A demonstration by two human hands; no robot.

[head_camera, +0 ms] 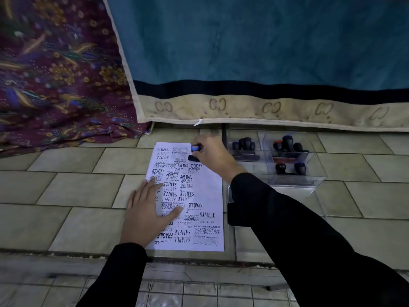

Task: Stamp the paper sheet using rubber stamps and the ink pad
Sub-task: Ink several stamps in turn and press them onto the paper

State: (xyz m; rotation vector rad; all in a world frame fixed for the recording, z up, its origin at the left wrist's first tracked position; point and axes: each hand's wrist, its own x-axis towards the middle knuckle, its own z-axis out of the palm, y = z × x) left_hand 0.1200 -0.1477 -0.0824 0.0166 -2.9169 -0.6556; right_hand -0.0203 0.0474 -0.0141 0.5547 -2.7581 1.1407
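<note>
Left hand [146,209] flat on paper sheet [208,187] | right hand [212,154] grips rubber stamp [195,149] | tiled floor [88,227], teal quilt [243,41]

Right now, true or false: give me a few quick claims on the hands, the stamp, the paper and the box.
1. The left hand lies flat on the paper. True.
2. The right hand is empty. False: it grips a stamp with a blue top.
3. The stamp is at the near edge of the paper. False: it is at the far right corner of the sheet.
4. The clear box to the right of the paper holds spare stamps. True.
5. The paper is blank. False: it is covered in prints such as SAMPLE, AIR MAIL and FRAGILE.
</note>
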